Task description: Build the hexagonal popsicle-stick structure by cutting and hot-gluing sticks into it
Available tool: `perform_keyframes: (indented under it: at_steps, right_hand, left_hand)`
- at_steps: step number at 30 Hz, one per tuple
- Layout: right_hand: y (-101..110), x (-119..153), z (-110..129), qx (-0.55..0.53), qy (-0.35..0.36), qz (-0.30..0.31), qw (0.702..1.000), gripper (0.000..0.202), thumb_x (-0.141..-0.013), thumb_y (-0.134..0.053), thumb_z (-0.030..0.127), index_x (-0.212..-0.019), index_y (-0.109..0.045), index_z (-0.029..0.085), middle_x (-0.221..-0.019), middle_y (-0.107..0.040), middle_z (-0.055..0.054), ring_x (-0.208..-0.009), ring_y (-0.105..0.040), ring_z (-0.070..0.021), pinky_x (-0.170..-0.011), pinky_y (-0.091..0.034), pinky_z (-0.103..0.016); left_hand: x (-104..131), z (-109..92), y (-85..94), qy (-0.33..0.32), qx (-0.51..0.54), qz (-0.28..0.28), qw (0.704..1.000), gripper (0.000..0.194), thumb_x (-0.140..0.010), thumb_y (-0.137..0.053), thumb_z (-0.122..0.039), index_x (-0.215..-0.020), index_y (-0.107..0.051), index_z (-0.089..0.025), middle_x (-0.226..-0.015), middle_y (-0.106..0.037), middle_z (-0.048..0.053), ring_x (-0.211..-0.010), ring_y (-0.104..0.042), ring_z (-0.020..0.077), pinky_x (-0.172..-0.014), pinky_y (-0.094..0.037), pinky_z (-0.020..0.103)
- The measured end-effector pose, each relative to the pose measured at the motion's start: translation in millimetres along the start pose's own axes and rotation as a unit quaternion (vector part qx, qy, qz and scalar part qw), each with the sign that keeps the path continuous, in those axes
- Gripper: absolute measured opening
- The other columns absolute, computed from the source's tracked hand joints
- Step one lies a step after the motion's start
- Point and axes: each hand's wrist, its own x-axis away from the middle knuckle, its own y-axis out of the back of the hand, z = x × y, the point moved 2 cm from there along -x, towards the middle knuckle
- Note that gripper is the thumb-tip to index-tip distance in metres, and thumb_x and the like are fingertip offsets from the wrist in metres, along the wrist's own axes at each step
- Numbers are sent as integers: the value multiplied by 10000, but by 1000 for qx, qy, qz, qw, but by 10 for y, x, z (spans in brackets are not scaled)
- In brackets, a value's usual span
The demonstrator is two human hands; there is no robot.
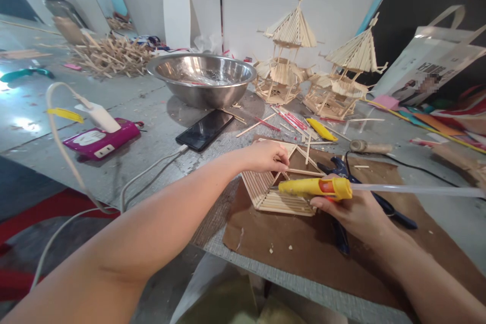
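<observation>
My left hand (269, 156) is closed in a pinch over the far part of a small roof-like panel of thin wooden sticks (283, 203). Between its fingertips seems to be a thin wooden stick (306, 172), partly hidden by the fingers. My right hand (353, 212) is wrapped round a yellow hot glue gun (317, 187), its nozzle pointing left over the panel. A long clear glue stick (413, 190) juts from the gun's back. Beneath the panel lies a brown sheet (261, 248). Dark blue pliers (387, 205) rest partly under my right hand.
Two stick-built pavilions (286, 76) (341, 81) stand behind, beside a steel bowl (205, 81). A phone (205, 130) with a cable and a purple power strip (102, 140) lie left. Loose sticks, a yellow tube-like object (322, 129) and a twine roll (370, 147) lie beyond the sheet.
</observation>
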Motion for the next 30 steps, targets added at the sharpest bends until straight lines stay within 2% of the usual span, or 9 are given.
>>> perform_keyframes:
  at_steps: [5, 9, 14, 21, 30]
  right_hand:
    - [53, 24, -64, -9, -27, 11, 1000, 304, -702, -479, 465, -771, -631, 211, -770, -651, -32, -700, -595, -200, -623, -469, -287]
    - [233, 52, -163, 1, -94, 15, 995, 330, -686, -472, 485, -737, -656, 216, -684, -658, -12, -616, -594, -195, -553, -465, -277]
    - [393, 48, -223, 16, -160, 39, 986, 391, -647, -473, 541, -693, -652, 197, -677, -655, -24, -628, -582, -210, -578, -461, -300]
    - [405, 34, -252, -2, -181, 51, 982, 365, -619, -497, 538, -703, -641, 214, -690, -659, -18, -640, -588, -214, -618, -462, -313]
    - [417, 40, -226, 4, -171, 63, 983, 355, -659, -489, 506, -739, -645, 197, -741, -663, -38, -690, -594, -228, -642, -462, -321]
  left_hand:
    - [-2, -13, 5, 4, -8, 2, 1000, 231, -726, -492, -317, -875, -605, -181, -998, -578, 38, -929, -505, 142, -791, -364, 245]
    - [-1, -25, 9, 8, -17, -2, 1000, 227, -731, -485, -309, -870, -612, -181, -1001, -579, 37, -939, -503, 142, -794, -360, 242]
    - [-11, 11, -9, 7, -7, 1, 1000, 234, -733, -482, -317, -879, -603, -179, -1007, -580, 37, -942, -503, 137, -784, -363, 229]
    - [-16, 35, -22, 2, -5, 0, 1000, 235, -736, -480, -323, -873, -601, -176, -990, -584, 40, -946, -501, 138, -788, -362, 233]
    - [-15, 24, -22, -1, -4, -4, 1000, 226, -734, -484, -315, -862, -603, -171, -977, -588, 42, -941, -501, 140, -792, -357, 235]
